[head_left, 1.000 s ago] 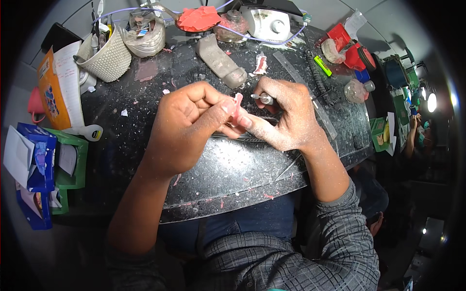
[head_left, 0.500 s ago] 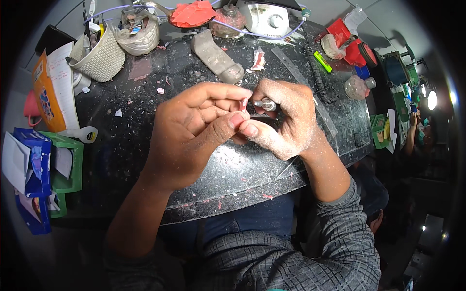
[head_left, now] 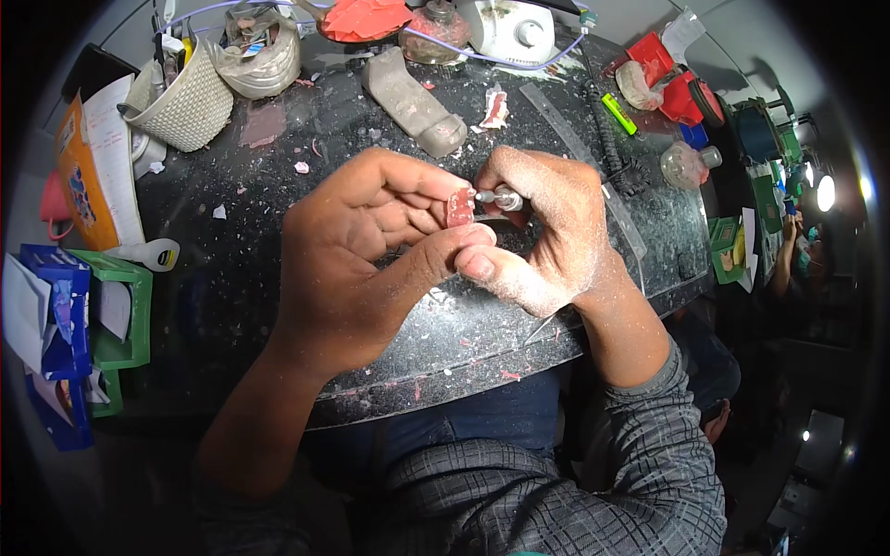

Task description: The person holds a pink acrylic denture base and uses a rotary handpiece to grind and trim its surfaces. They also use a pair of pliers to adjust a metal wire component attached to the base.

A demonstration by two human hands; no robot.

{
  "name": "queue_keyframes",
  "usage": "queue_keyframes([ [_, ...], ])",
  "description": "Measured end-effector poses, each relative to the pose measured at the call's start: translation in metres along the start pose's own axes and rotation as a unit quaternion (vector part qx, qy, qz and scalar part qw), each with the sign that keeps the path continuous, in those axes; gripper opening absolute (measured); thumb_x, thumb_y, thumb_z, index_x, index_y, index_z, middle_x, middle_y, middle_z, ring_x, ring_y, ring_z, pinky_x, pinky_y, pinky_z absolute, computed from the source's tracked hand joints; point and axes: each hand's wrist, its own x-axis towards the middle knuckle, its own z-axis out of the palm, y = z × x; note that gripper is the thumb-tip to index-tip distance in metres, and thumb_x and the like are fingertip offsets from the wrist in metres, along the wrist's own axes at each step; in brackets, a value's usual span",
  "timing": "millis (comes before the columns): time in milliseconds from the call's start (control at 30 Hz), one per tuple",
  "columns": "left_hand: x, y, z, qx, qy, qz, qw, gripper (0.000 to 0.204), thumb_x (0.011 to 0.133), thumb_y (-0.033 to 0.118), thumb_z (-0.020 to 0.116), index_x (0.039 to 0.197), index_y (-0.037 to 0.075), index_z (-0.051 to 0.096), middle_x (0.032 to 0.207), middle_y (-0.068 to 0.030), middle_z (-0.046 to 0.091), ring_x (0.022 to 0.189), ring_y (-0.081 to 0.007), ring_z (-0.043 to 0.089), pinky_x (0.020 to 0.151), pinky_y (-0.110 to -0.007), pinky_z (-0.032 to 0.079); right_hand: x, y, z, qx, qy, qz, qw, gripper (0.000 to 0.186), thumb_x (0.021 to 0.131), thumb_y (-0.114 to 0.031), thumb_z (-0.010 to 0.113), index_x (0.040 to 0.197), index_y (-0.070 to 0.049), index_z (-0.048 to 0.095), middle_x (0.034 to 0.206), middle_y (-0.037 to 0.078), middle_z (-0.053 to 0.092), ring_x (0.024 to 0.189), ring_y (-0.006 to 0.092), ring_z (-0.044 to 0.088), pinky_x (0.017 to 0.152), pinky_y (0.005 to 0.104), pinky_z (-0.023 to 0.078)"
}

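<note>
Between the fingertips and thumb of my left hand (head_left: 371,250) is a small reddish-pink piece (head_left: 460,209) with pale edge bits, like part of a denture. My right hand (head_left: 556,222), dusted with whitish powder, is closed around a metal rotary handpiece (head_left: 507,198). The handpiece's narrow tip points left at the upper edge of the pink piece; whether they touch I cannot tell. Both thumbs meet just below the piece. Most of the handpiece body is hidden in my right hand.
Shavings litter the black tabletop (head_left: 241,306). Farther back are a grey curved block (head_left: 408,102), a ruler (head_left: 565,130), a white control box (head_left: 512,35) with a knob, red sheets (head_left: 366,17) and a woven basket (head_left: 185,107). Blue and green holders (head_left: 120,306) stand left; a glass bottle (head_left: 684,165) stands right.
The pink piece has been turned, so its broad reddish face now shows. My left hand has shifted slightly left, and the handpiece tip is now more visible beside the piece.
</note>
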Motion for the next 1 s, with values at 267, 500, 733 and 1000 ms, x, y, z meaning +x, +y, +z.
queue_keyframes([
  [267, -0.0007, 0.0021, -0.0005, 0.031, 0.000, 0.013, 0.999, 0.028, 0.091, -0.011, 0.069, 0.117, -0.010, 0.058, 0.101, -0.0162, 0.071, 0.092, -0.0164, 0.073, 0.083, -0.028, 0.060, 0.0009, 0.0017, -0.0001, -0.007, -0.010, -0.008, 1.000, 0.055, 0.076, -0.053, 0.085, 0.070, -0.007, 0.056, 0.057, 0.009, 0.049, 0.048, 0.0261, 0.054, 0.048, 0.0350, 0.043],
  [500, -0.0007, -0.0024, -0.0016, 0.029, -0.001, 0.006, 1.000, 0.029, 0.090, -0.007, 0.073, 0.116, -0.010, 0.060, 0.103, -0.0149, 0.071, 0.095, -0.0155, 0.072, 0.086, -0.028, 0.059, 0.0002, 0.0035, -0.0001, -0.024, -0.008, -0.018, 1.000, 0.058, 0.076, -0.055, 0.085, 0.067, -0.008, 0.051, 0.056, 0.009, 0.046, 0.048, 0.0273, 0.052, 0.047, 0.0361, 0.041],
  [733, -0.0015, -0.0026, -0.0031, 0.022, -0.004, -0.002, 1.000, 0.031, 0.091, -0.002, 0.076, 0.116, -0.010, 0.060, 0.104, -0.0143, 0.072, 0.096, -0.0146, 0.072, 0.087, -0.027, 0.059, -0.0005, 0.0034, 0.0008, -0.029, -0.004, -0.007, 1.000, 0.059, 0.076, -0.055, 0.085, 0.066, -0.008, 0.050, 0.056, 0.010, 0.047, 0.048, 0.0283, 0.054, 0.047, 0.0364, 0.041],
  [1000, -0.0008, -0.0038, -0.0021, 0.007, 0.011, 0.000, 1.000, 0.032, 0.091, 0.000, 0.077, 0.117, -0.010, 0.060, 0.103, -0.0138, 0.072, 0.097, -0.0146, 0.072, 0.089, -0.028, 0.058, 0.0016, 0.0010, 0.0014, -0.077, 0.015, -0.012, 0.997, 0.059, 0.076, -0.059, 0.082, 0.068, -0.007, 0.055, 0.057, 0.011, 0.051, 0.050, 0.0294, 0.058, 0.048, 0.0379, 0.045],
])
